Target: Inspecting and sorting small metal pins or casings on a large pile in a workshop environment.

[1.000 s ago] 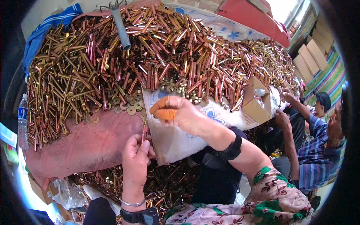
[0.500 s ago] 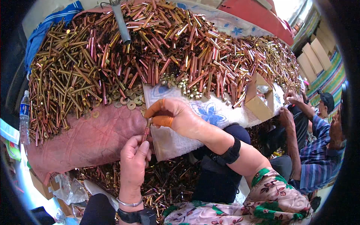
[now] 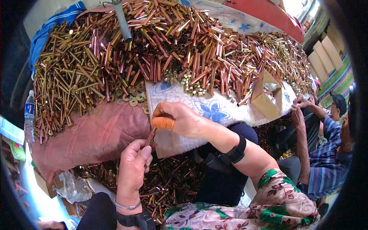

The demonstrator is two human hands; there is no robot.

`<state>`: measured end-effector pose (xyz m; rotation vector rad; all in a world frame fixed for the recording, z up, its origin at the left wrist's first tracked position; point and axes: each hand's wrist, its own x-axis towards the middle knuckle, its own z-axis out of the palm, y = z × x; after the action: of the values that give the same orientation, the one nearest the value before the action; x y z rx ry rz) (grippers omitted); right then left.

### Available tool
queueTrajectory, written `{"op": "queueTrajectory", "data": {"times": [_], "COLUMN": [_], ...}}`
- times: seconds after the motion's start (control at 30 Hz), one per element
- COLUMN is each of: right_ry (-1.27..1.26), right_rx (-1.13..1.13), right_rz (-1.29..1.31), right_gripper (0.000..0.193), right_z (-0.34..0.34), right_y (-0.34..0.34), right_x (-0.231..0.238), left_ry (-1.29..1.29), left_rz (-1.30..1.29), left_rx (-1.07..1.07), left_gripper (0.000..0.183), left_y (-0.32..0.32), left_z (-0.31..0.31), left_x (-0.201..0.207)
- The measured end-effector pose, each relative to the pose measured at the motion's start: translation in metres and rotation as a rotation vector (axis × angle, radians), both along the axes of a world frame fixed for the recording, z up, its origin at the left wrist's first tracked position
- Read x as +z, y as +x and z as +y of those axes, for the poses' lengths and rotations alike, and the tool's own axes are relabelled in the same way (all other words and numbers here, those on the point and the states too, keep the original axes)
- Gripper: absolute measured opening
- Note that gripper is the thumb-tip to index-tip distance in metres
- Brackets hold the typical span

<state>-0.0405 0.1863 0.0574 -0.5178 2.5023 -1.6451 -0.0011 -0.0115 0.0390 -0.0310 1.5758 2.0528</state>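
Observation:
My left hand (image 3: 132, 165) pinches the lower part of a thin coppery expansion bolt (image 3: 152, 135), held tilted over the edge between the reddish cloth and the white towel. At the bolt's upper end, my right hand (image 3: 184, 122) has its thumb and index finger, both in orange finger covers, closed on it. Those fingers hide the bolt's tip, so whether a nut or washer sits there does not show. Beyond my hands lie flat round washers (image 3: 133, 101) and a small heap of brassy nuts (image 3: 196, 89).
Behind rise big piles of long bolts (image 3: 76, 82) and metal sleeves (image 3: 199, 69). An open cardboard box (image 3: 265, 109) stands on the towel (image 3: 172, 145). A water bottle (image 3: 29, 119) is at left. More metal pieces (image 3: 168, 184) lie below. Another person's hands (image 3: 299, 109) work at right.
Both hands keep hold of the bolt. My right fingers have curled closer over its upper end, and my left hand has moved slightly left. The whole view has shifted a little.

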Motion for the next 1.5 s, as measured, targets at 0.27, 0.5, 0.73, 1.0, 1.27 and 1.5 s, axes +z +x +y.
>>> {"op": "queueTrajectory", "data": {"times": [0.27,0.5,0.73,1.0,1.27,1.5], "right_ry": [-0.044,-0.234,-0.481,0.023,-0.063,0.225], "right_rx": [-0.138,0.022,-0.030,-0.011,0.008,-0.013], "right_rz": [-0.084,-0.374,-0.377,-0.228,-0.008,0.135], "right_gripper": [0.016,0.020,0.024,0.023,0.027,0.026], "right_z": [-0.006,-0.001,-0.002,0.008,0.016,0.021], "right_y": [0.016,0.031,0.057,0.069,0.074,0.079], "right_x": [0.003,0.003,-0.002,0.003,-0.013,-0.023], "left_ry": [-0.143,-0.273,-0.299,-0.326,-0.228,-0.254], "left_rz": [0.053,0.093,0.126,0.088,0.055,0.040], "left_rx": [-0.002,0.019,-0.025,-0.041,-0.036,-0.053], "left_gripper": [0.013,0.011,0.013,0.014,0.013,0.011], "left_y": [0.013,0.030,0.049,0.069,0.078,0.077], "left_z": [0.006,0.009,0.009,0.011,0.022,0.028], "left_x": [0.013,0.018,0.019,0.019,0.017,0.018]}}
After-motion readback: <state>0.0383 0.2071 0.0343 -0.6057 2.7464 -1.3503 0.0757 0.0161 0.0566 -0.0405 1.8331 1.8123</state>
